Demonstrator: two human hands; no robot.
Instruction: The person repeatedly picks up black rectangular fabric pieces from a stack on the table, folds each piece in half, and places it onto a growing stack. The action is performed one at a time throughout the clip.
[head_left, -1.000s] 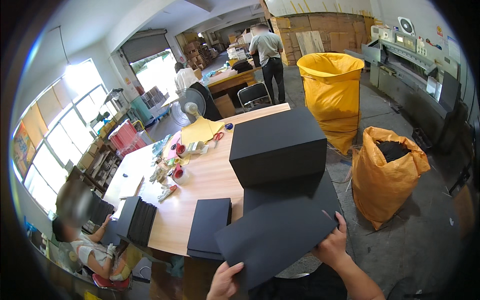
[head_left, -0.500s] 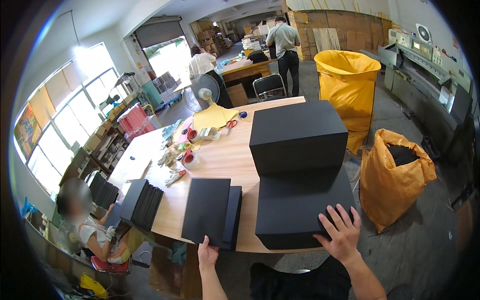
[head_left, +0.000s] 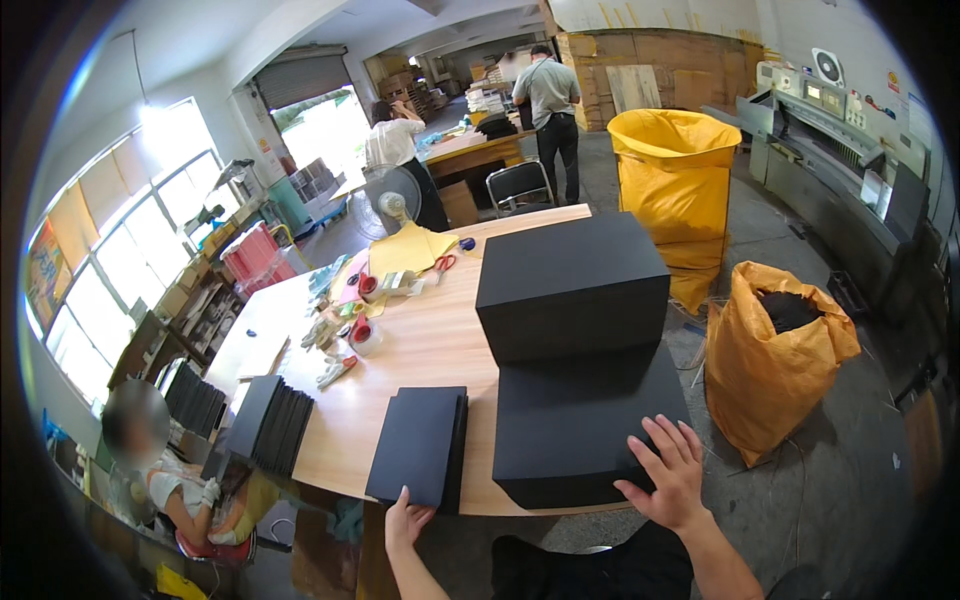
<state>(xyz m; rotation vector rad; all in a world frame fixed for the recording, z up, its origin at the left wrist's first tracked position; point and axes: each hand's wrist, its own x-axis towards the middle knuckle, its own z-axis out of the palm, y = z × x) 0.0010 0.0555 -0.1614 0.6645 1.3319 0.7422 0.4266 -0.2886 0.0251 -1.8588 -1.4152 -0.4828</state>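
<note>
Flat black boards lie in a low stack (head_left: 418, 440) at the table's near edge, the top one slightly out of line with those beneath. My left hand (head_left: 408, 520) grips the near edge of that top board, thumb above and fingers curled below. To the right stands a tall block of black sheets or boards (head_left: 590, 425), with a second black block (head_left: 572, 285) resting on its far part. Spread fingers of my right hand (head_left: 668, 472) rest on the near right corner of the lower block. Whether these blocks are stacked boards or boxes is hard to tell.
Tape rolls (head_left: 366, 335), red scissors (head_left: 440, 268) and yellow paper (head_left: 410, 248) litter the wooden table (head_left: 330, 440). A seated co-worker (head_left: 185, 495) handles black boards at left, beside a fanned stack (head_left: 272, 425). Two yellow sacks (head_left: 780, 370) stand right; two people stand farther back.
The board in my left hand has come down and right onto the low stack, now nearly lined up with it. My right hand stays on the large block. The view has shifted slightly.
</note>
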